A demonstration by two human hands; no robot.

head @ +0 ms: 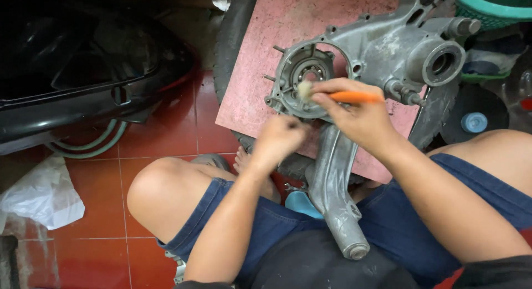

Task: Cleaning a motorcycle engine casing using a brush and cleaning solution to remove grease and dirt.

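right hand [360, 120] — grips orange brush [338, 96]; left hand [277, 139] — steadies engine casing [382, 50]

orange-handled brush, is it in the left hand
No, the right hand grips the orange-handled brush, bristles against the engine crankcase; the left hand rests below it.

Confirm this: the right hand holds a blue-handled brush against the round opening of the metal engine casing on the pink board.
Not quite. In the head view, the brush in the right hand has an orange handle, not blue. Its bristles do touch the round opening of the metal engine casing on the pink board.

left hand [280, 138] blurred, green basket [490, 9] cut off top
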